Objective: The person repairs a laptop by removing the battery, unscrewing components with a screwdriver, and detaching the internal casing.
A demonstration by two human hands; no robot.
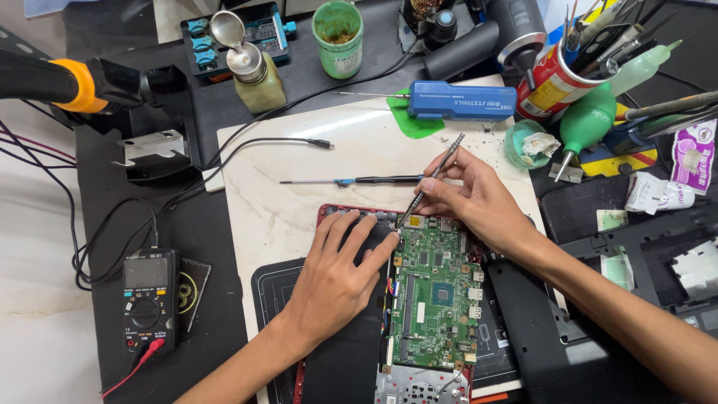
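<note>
My left hand lies flat, fingers released, on the laptop chassis; my right hand pinches the screwdriver, tip at the motherboard's eleven o'clock corner screw, which needs steady vertical turning.

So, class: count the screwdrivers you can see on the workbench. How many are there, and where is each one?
2. One screwdriver is held in the right hand, tip at the green circuit board. The other screwdriver lies on the white slab. The tool can may hide more.

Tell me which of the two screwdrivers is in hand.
The grey metal screwdriver, pinched in the right hand, tip on the green circuit board; the black-handled screwdriver lies loose on the marble slab.
</note>
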